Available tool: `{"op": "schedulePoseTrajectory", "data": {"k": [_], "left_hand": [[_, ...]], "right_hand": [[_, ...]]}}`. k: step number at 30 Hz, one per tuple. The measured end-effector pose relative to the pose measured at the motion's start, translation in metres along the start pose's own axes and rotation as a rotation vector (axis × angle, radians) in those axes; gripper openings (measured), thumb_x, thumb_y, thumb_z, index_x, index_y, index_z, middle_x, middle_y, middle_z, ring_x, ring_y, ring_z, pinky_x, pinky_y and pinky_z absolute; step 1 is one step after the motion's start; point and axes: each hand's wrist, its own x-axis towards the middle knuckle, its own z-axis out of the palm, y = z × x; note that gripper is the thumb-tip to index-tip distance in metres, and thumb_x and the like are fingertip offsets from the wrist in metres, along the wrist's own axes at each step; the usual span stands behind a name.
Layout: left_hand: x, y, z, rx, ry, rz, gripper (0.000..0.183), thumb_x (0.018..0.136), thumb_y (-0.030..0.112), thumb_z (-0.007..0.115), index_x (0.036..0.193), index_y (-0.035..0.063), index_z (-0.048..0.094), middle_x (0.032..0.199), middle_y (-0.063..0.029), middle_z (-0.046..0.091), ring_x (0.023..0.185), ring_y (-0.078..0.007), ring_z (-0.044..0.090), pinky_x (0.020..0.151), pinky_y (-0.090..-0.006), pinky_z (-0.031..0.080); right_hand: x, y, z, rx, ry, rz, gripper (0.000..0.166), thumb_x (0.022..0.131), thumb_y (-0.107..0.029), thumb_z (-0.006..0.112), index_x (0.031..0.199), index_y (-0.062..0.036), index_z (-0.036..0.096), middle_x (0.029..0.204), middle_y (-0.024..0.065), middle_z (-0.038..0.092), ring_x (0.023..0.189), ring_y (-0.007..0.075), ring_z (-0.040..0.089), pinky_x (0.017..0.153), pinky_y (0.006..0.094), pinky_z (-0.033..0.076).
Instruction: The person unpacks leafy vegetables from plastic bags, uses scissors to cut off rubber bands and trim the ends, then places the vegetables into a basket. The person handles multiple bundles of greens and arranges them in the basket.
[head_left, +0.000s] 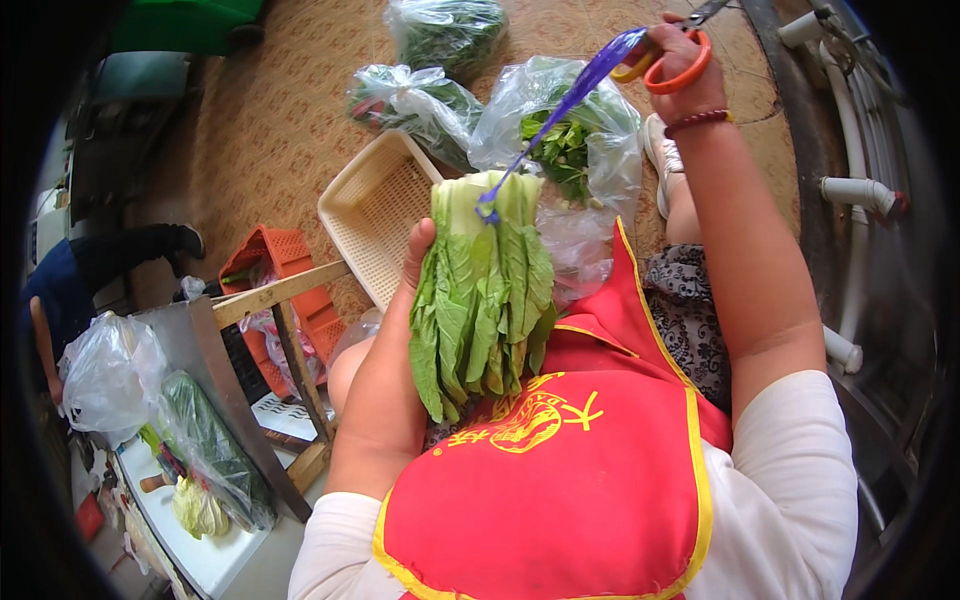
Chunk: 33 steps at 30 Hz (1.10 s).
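A bundle of long leafy greens is in front of my chest, pale cut stems away from me and leaf tips towards me. My left hand grips it from the left side, with the thumb showing and the fingers hidden behind the leaves. A purple tie strip is attached at the stems and runs taut up to my right hand. That hand, raised at the upper right, also holds scissors with orange and yellow handles. Their blades point away, partly cut off by the picture's edge.
A cream perforated plastic basket lies tilted beyond my left arm. Tied plastic bags of greens and an open bag of leafy greens rest on the floor. An orange crate stands left, near a worktop with vegetables. Another person is far left.
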Motion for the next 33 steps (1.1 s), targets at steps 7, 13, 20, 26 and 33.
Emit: {"op": "schedulePoseTrajectory", "data": {"k": [7, 13, 20, 26, 33], "left_hand": [[-0.036, 0.012, -0.005, -0.075, 0.068, 0.18, 0.088, 0.065, 0.057, 0.075, 0.134, 0.0095, 0.048, 0.122, -0.0172, 0.058, 0.107, -0.0338, 0.06, 0.09, -0.051, 0.051], [-0.087, 0.06, -0.023, 0.163, 0.227, 0.272, 0.085, 0.067, 0.054, 0.074, 0.133, 0.0074, 0.048, 0.123, -0.0186, 0.057, 0.106, -0.0343, 0.06, 0.09, -0.0497, 0.052], [-0.095, 0.15, -0.061, 0.694, 0.32, 0.069, 0.081, 0.065, 0.037, 0.077, 0.132, 0.005, 0.045, 0.118, -0.0139, 0.059, 0.103, -0.0266, 0.061, 0.091, -0.0417, 0.051], [-0.017, 0.156, -0.14, 1.434, 0.272, -0.374, 0.079, 0.063, 0.028, 0.076, 0.132, 0.0071, 0.044, 0.119, -0.011, 0.058, 0.11, -0.0233, 0.057, 0.098, -0.0393, 0.044], [0.042, 0.106, -0.224, 2.291, 0.718, -0.439, 0.069, 0.076, 0.017, 0.06, 0.141, 0.0178, 0.038, 0.141, -0.0072, 0.046, 0.125, -0.0291, 0.047, 0.106, -0.0472, 0.033]], "right_hand": [[0.011, -0.028, -0.019, -0.232, 0.085, 0.05, 0.02, 0.089, -0.006, 0.054, 0.106, -0.0019, 0.045, 0.073, 0.0128, 0.058, 0.065, 0.0239, 0.061, 0.063, 0.0411, 0.055], [-0.055, -0.024, 0.025, -0.904, -0.243, 0.285, 0.039, 0.081, -0.013, 0.062, 0.117, -0.0005, 0.05, 0.075, 0.0073, 0.058, 0.056, 0.0146, 0.056, 0.048, 0.0291, 0.049], [-0.064, -0.016, 0.044, -0.949, -0.371, 0.294, 0.04, 0.081, -0.011, 0.058, 0.119, -0.0053, 0.05, 0.071, 0.002, 0.054, 0.055, 0.011, 0.052, 0.047, 0.0262, 0.046], [-0.067, -0.005, 0.049, -1.058, -0.402, 0.312, 0.039, 0.081, -0.009, 0.056, 0.119, -0.0069, 0.052, 0.068, -0.0008, 0.05, 0.054, 0.0075, 0.049, 0.047, 0.0237, 0.042], [-0.068, 0.007, 0.046, -0.953, -0.494, 0.419, 0.038, 0.086, -0.003, 0.056, 0.123, -0.0108, 0.051, 0.071, -0.0056, 0.046, 0.055, 0.0024, 0.04, 0.048, 0.0179, 0.033]]}}
